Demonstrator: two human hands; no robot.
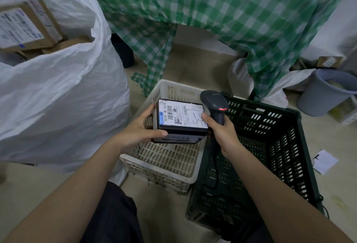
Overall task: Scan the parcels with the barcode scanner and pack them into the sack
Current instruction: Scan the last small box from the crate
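Above the cream slatted plastic crate [166,157] on the floor, my left hand [139,130] grips a flat black parcel box [180,122] by its left end, fingers curled behind it and thumb along its near edge; its white shipping label [181,113] with barcodes faces up. My right hand [222,132] wraps its fingers around the handle of a dark grey barcode scanner [215,105], whose head, showing a small red light, sits just beside the parcel's right edge, the thumb touching the label. A dark green perforated crate [270,146] stands beside the cream one. At left, a large white woven sack [63,92] stands open, holding brown cardboard parcels [27,28]. Behind hang a green-checked cloth [222,16] and, at right, a grey bucket [324,92].
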